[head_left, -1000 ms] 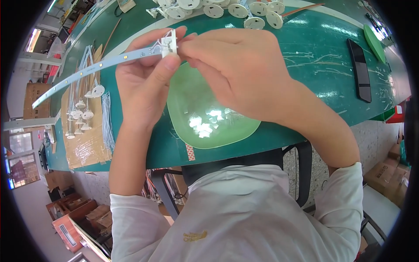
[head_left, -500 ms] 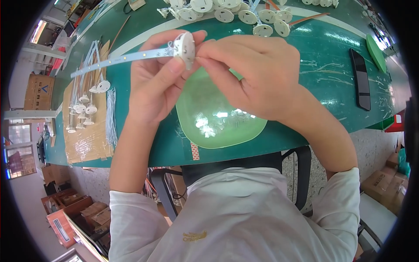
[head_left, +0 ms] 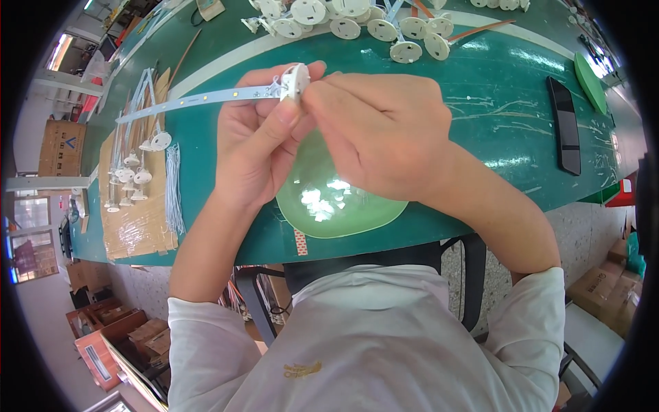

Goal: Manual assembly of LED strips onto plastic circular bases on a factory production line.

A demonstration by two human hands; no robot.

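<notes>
My left hand [head_left: 250,147] grips a round white plastic cap [head_left: 296,82] between thumb and fingers, its flat face turned to the right. From the cap a narrow white LED strip [head_left: 205,98] runs out leftward, joined by thin wires. Against the cap's face, my right hand [head_left: 388,127] is closed in a pinch; whatever its fingertips hold is hidden. Below both hands lies a light green tray [head_left: 367,223] with small shiny clear pieces in it, partly covered by my right hand.
More white caps on strips [head_left: 347,27] are heaped at the far side. At left, cardboard [head_left: 141,230] carries several capped strips beside a bundle of pale wires [head_left: 173,189]. A black phone [head_left: 565,127] and a green dish [head_left: 590,82] lie at right on the green table [head_left: 508,137].
My right hand has shifted left and slightly down, its fingers now tighter against the cap. The cap and my left hand have moved down a little, and the cap has turned slightly.
</notes>
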